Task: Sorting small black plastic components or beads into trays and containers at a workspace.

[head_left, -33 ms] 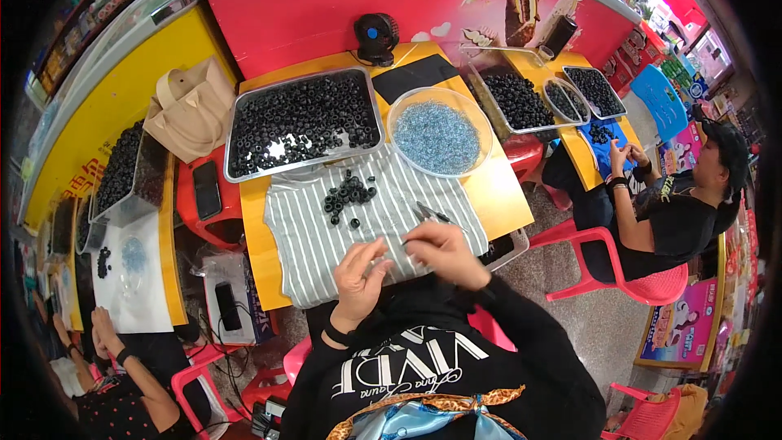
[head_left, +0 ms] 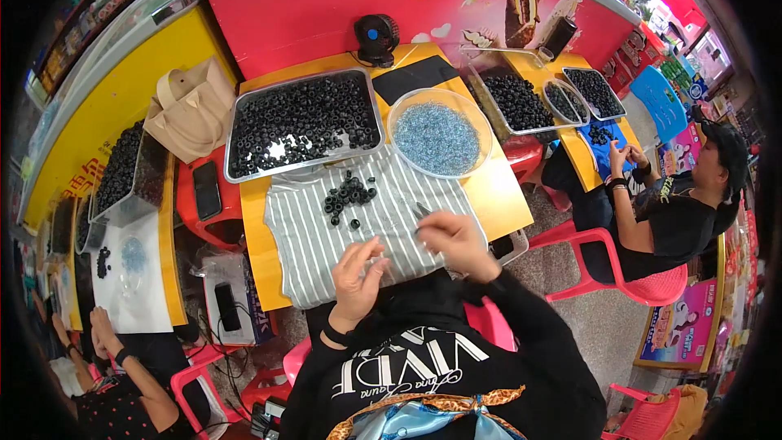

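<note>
My left hand (head_left: 357,283) is low over a striped grey cloth (head_left: 305,244), fingers bent toward the thumb; what sits between the tips, if anything, is too small to tell. To its right, my right hand (head_left: 458,243) has its fingers curled together, a small dark piece showing at the tips. Just beyond them lies a thin dark tool (head_left: 422,210), partly covered by that hand. A loose pile of black rings (head_left: 349,195) rests on the cloth. Behind it are a clear tray (head_left: 303,165) full of black rings and a round tub (head_left: 487,145) of pale blue beads.
A black fan (head_left: 376,39) and a dark sheet (head_left: 414,77) are at the table's back. To the left are a beige bag (head_left: 191,114) and a phone (head_left: 207,190) on a red stool. One person (head_left: 684,195) works at the right-hand table, others at the left.
My right hand has moved right and slightly away from me, farther from my left hand, and now covers part of the dark tool. My left hand stays almost where it was.
</note>
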`<state>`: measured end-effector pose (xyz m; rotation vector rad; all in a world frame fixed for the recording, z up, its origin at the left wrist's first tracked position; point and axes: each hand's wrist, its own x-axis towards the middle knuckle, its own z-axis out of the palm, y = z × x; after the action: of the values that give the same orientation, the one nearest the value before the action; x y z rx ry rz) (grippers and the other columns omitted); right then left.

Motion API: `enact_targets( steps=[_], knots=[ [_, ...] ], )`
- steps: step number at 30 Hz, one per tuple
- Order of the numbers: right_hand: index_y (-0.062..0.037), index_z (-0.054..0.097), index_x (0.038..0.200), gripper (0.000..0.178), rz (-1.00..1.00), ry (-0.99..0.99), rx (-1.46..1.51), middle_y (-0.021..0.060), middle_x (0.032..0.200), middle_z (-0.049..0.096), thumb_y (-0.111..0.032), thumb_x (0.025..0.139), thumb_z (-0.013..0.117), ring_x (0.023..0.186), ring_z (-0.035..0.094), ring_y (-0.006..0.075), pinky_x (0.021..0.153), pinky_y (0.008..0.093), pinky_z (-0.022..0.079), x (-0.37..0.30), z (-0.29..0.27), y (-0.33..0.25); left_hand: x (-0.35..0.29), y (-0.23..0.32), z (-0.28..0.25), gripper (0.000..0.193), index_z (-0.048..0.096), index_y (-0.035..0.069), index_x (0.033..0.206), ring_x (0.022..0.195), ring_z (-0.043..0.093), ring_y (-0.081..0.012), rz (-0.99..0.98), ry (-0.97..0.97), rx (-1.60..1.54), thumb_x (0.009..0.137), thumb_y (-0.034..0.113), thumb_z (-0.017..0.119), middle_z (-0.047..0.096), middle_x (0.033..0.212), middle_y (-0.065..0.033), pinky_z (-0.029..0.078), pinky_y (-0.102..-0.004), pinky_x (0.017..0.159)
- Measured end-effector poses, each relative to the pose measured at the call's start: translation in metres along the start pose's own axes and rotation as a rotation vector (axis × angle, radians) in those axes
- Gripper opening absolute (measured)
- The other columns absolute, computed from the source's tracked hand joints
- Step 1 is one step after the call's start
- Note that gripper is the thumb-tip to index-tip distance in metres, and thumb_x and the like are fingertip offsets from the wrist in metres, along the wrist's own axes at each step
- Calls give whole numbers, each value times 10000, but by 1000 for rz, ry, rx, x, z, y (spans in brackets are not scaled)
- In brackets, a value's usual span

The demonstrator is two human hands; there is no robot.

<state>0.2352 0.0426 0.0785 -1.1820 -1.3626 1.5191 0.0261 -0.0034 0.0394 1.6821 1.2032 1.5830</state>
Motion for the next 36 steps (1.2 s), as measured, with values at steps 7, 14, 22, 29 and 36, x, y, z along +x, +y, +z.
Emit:
enact_targets(
  steps=[7, 14, 22, 29, 36],
  knots=[
    [39, 481, 1290, 438, -371, 584, 4, 68, 868, 658, -89, 903, 642, 677, 606, 94, 587, 222, 471, 63, -113, -73, 2, -25, -26, 180, 679, -32, 1029, 734, 651, -185, -97, 269, 16, 863, -67, 616, 657, 820, -124, 506, -270, 668],
    [23, 674, 968, 120, -119, 204, -154, 41, 812, 676, -54, 881, 645, 677, 610, 95, 588, 227, 470, 23, -25, 10, -1, -35, -32, 158, 686, -19, 1051, 623, 561, -74, -209, 330, 22, 912, 4, 613, 614, 721, -28, 445, -216, 583],
    [-10, 632, 911, 144, -441, -194, -848, 180, 824, 590, -111, 814, 665, 730, 598, 397, 638, 468, 465, 42, 66, -11, -6, -47, -29, 250, 682, 21, 1087, 545, 443, -35, -216, 356, -55, 840, -19, 680, 519, 638, 17, 337, -213, 483],
    [-16, 558, 781, 107, -550, -174, -1170, 175, 797, 557, -71, 788, 650, 740, 594, 389, 631, 469, 471, 75, 92, 4, 2, -34, -35, 283, 672, 11, 1075, 639, 528, -72, -171, 326, 10, 805, -74, 673, 568, 810, -23, 428, -213, 576],
    [3, 627, 916, 177, -352, -217, -647, 153, 815, 607, -46, 764, 702, 714, 619, 354, 616, 412, 478, 44, 77, -9, 0, -33, -38, 132, 692, -21, 966, 631, 542, -75, -178, 289, -37, 836, -34, 671, 622, 751, -42, 417, -221, 567]
  ],
)
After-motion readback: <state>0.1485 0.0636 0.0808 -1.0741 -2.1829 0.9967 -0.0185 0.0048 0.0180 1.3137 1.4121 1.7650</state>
